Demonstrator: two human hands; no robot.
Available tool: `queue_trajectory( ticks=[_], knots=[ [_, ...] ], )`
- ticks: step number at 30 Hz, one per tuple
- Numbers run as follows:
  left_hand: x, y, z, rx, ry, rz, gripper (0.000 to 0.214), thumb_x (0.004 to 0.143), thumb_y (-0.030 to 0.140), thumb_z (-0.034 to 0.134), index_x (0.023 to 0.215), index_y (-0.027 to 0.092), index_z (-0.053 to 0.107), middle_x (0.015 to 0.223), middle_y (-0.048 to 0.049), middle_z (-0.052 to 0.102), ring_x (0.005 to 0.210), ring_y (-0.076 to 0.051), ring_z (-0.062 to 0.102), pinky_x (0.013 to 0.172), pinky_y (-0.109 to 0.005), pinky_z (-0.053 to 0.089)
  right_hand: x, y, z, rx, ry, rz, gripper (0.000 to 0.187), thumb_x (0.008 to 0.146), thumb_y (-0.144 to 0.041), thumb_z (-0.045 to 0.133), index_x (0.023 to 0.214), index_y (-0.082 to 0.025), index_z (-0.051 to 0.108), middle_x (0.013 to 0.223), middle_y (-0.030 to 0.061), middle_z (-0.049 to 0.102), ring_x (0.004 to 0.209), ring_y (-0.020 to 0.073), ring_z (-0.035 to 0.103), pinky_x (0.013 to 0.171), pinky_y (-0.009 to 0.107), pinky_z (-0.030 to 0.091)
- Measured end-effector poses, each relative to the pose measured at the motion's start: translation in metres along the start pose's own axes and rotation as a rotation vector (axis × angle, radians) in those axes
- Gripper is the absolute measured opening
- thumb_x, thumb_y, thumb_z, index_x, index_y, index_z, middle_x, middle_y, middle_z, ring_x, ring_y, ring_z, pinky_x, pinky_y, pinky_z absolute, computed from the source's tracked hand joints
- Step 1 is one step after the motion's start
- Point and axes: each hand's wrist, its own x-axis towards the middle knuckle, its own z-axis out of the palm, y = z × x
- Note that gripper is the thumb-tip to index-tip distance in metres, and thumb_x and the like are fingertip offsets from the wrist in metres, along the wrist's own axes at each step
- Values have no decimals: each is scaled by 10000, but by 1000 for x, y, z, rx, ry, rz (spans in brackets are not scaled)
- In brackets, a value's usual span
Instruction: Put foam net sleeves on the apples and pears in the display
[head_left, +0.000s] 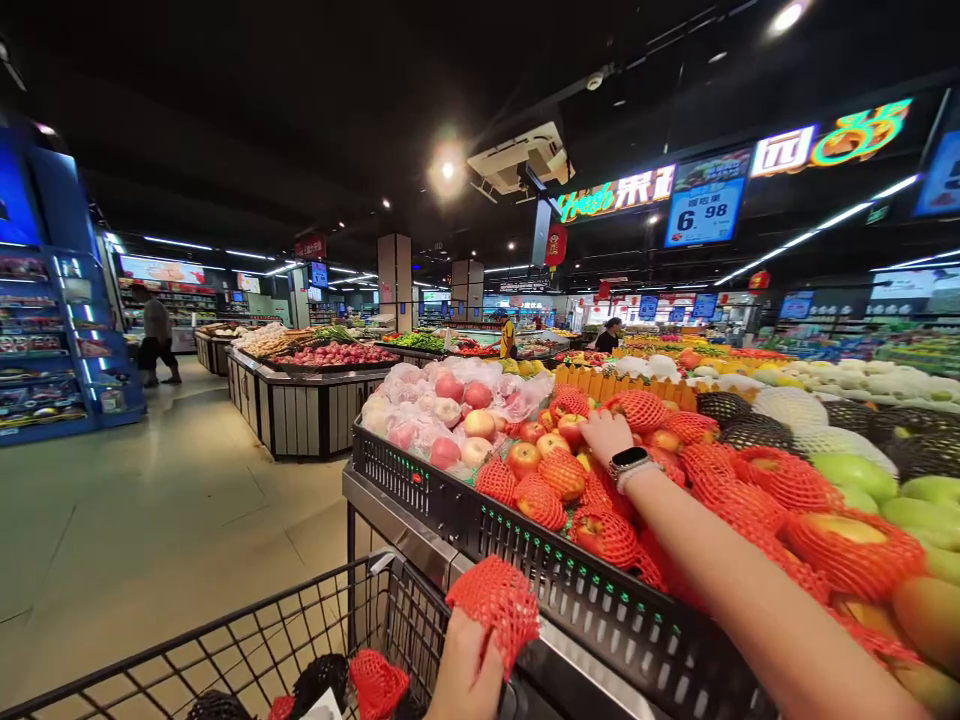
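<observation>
My left hand (466, 668) is at the bottom edge, closed on a fruit wrapped in red foam net (495, 605), held over the wire shopping cart (247, 640). My right hand (606, 434), with a smartwatch (630, 462) on the wrist, reaches far into the black produce crate (525, 555) and rests on an apple (571, 428) among red-netted apples (562, 472); its fingers curl down onto the fruit. More red-netted fruit (377, 684) and dark-netted items lie in the cart.
Bagged pink apples (442, 410) fill the crate's left end. Mangoes in red net (851, 545) and green fruit (855, 475) lie to the right. A vegetable stand (307, 395) is beyond an open tiled aisle; a person (157, 340) walks at far left, two others stand behind.
</observation>
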Motion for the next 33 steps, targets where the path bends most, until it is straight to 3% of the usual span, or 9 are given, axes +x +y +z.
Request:
queue_trajectory(
  ticks=[2,5,10,13,15,18,21,28,33],
  knots=[
    [-4,-13,-1,124,3,67,445,949,482,389,1045,230,743,1101,-134,733,1071,-309,654,945,-501,520,6,5,7,-63,-45,-47,241,943,-322,559,1145,-201,611,1251,82,588,1111,211,577,961,433,479],
    [-8,-32,1,241,9,159,425,949,459,385,987,225,738,989,-137,756,925,-290,692,838,-451,554,14,14,9,-163,-129,-122,239,926,-296,591,1152,-221,611,1272,83,590,1156,240,555,976,478,463],
    [-10,-42,8,295,-25,118,385,940,410,390,947,226,729,999,-138,750,913,-297,689,806,-444,545,22,28,-2,-312,-256,-209,181,893,-262,623,1054,-183,647,1226,82,614,1209,254,515,1059,522,354],
    [-10,-39,5,295,-31,94,336,924,379,436,938,220,732,966,-131,752,912,-294,688,825,-439,537,23,36,-20,-313,-316,-243,348,646,-136,772,979,-135,671,1141,155,648,1213,345,498,1099,554,240],
    [-9,-34,2,302,-17,56,299,919,346,464,926,219,735,931,-121,754,885,-283,690,815,-421,540,23,41,-34,-258,-363,-253,516,525,-115,780,1028,-127,663,1125,182,652,1161,372,532,1073,513,293],
    [-5,-22,1,303,-23,41,289,924,319,465,1004,236,729,999,-112,754,959,-287,682,866,-422,528,19,46,-47,-134,-422,-225,620,583,-272,733,1172,-136,596,1146,158,649,1088,315,588,958,393,439],
    [-1,-11,6,288,-77,80,313,926,287,443,1066,246,721,1079,-105,744,1041,-288,664,929,-429,505,12,45,-47,-12,-450,-194,664,640,-344,683,1245,-109,541,1213,157,627,1099,286,600,947,337,463],
    [-2,-4,8,314,-175,101,328,876,191,478,1106,237,707,1140,-94,732,1071,-285,663,949,-435,501,0,38,-33,202,-452,-117,568,730,-417,624,1192,-89,573,1218,179,644,1088,312,622,961,394,480],
    [6,10,1,334,-218,172,299,810,130,499,965,226,736,982,-71,773,912,-252,711,833,-387,560,-4,36,-37,307,-417,-83,572,744,-472,627,1180,-103,588,1231,175,644,1116,316,612,999,409,462]
  ],
)
